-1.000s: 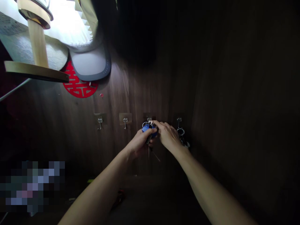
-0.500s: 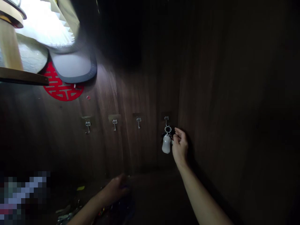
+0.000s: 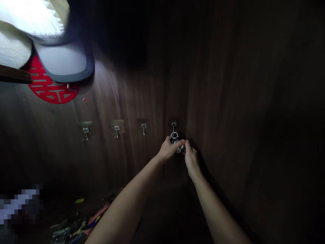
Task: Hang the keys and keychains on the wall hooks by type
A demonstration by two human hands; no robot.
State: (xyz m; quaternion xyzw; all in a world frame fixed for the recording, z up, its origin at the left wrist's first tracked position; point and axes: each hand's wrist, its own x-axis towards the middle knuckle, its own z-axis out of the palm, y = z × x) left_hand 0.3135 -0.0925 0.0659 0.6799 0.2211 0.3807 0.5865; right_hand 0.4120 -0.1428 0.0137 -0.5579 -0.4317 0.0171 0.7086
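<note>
A keychain with a round metal ring (image 3: 174, 135) hangs at the lower end of the rightmost metal hook (image 3: 174, 124) on the dark wood wall. From the left, my left hand (image 3: 168, 150) is closed on the keychain just under the ring, its thumb across the front. My right hand (image 3: 191, 158) grips at the right side of the same bunch, fingertips meeting the left thumb. Most of the pale pendant (image 3: 178, 149) is hidden behind my fingers.
Further hooks (image 3: 116, 127) are fixed in a row leftward. A pile of keys (image 3: 68, 232) lies at lower left, near a yellow tag (image 3: 79, 200). A grey cap (image 3: 67, 62) hangs before a red cut-out decoration (image 3: 57, 93), with a bright lamp (image 3: 33, 17) above.
My left hand has come up from the pile at lower left to the hanging keychain and closed on it. My right hand stays beside it. The view has shifted slightly right.
</note>
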